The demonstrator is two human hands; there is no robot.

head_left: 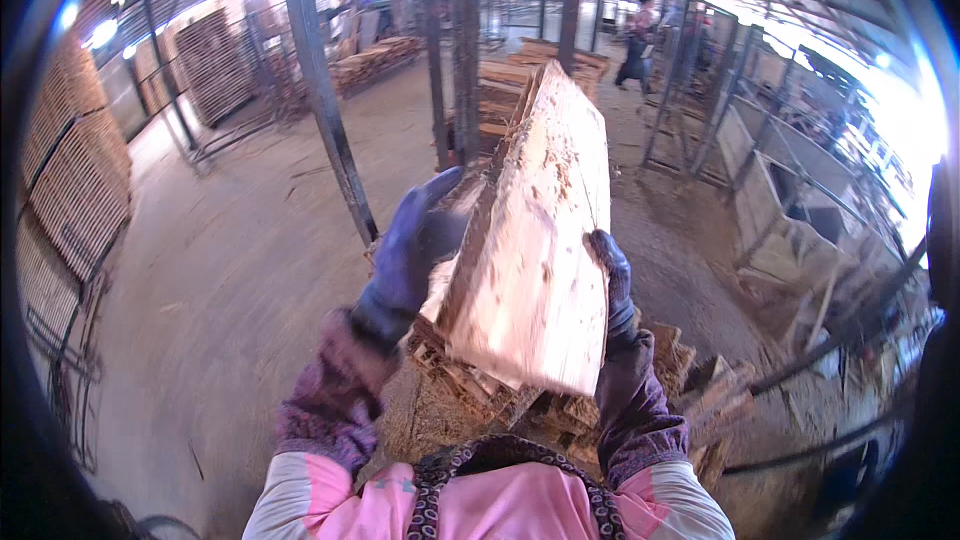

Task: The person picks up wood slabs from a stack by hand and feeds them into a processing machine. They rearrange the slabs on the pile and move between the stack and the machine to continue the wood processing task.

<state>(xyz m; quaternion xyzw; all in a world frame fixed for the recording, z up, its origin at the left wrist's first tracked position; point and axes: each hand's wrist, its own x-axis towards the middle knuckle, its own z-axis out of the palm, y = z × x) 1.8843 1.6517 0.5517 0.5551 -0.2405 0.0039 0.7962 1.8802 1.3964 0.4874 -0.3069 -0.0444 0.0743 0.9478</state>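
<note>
A wide, pale wooden board [540,250] with rough spots and sawdust on its face slants up in front of me. My right hand [615,275], in a dark blue glove, grips its right edge, with the thumb on the face and the other fingers hidden behind. My left hand [405,245], gloved the same way, is at the board's left side with fingers apart, slightly blurred. Beneath the board's left edge shows more wood [450,270]; whether that is one piece or more I cannot tell.
Broken wood pieces [700,390] lie in a heap below and right. Dark metal posts [325,90] stand ahead, with stacked boards [500,105] behind them. Tall board stacks [80,160] line the left. A concrete trough [790,210] is at right; a person [637,45] stands farther off.
</note>
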